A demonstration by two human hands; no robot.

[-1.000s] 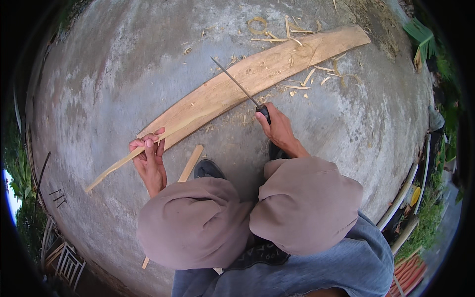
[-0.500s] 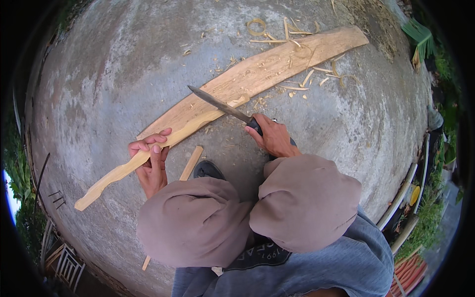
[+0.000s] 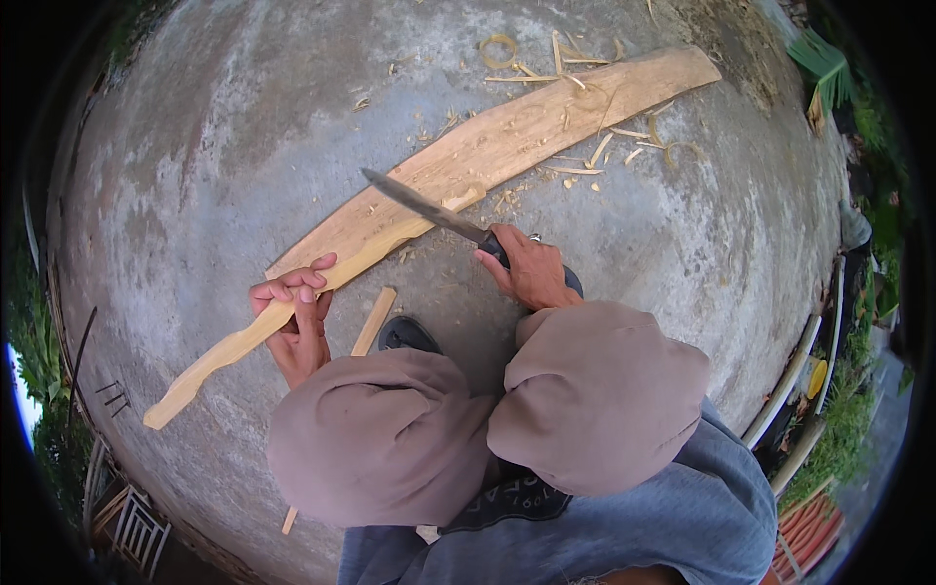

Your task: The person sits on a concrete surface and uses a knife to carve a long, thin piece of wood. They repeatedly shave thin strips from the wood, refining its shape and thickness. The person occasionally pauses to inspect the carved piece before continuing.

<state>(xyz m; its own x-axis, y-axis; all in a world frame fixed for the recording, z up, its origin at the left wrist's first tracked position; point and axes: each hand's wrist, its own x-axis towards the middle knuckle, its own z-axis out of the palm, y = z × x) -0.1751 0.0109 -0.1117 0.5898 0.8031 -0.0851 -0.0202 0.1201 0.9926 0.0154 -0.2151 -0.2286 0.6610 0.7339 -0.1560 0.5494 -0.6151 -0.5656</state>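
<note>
My left hand (image 3: 300, 310) is closed round a long pale wooden strip (image 3: 367, 257) with wavy carved edges. The strip slants up to the right, and its far end rests over a wide wooden plank (image 3: 546, 122) on the ground. In my right hand (image 3: 529, 268) is the dark handle of a knife (image 3: 425, 208). Its long blade crosses above the strip near the strip's far end, tip pointing up and left over the plank. Whether the blade touches the wood I cannot tell.
Curled shavings (image 3: 498, 52) and thin slivers (image 3: 602, 149) lie around the plank on the concrete ground (image 3: 234, 166). A narrow wooden stick (image 3: 374, 321) lies by my left shoe (image 3: 409, 334), partly under my leg. Pipes (image 3: 785, 395) and plants edge the right side.
The knife has shifted very slightly left with my right hand. The strip's near end has dipped a little; my left hand keeps its grip.
</note>
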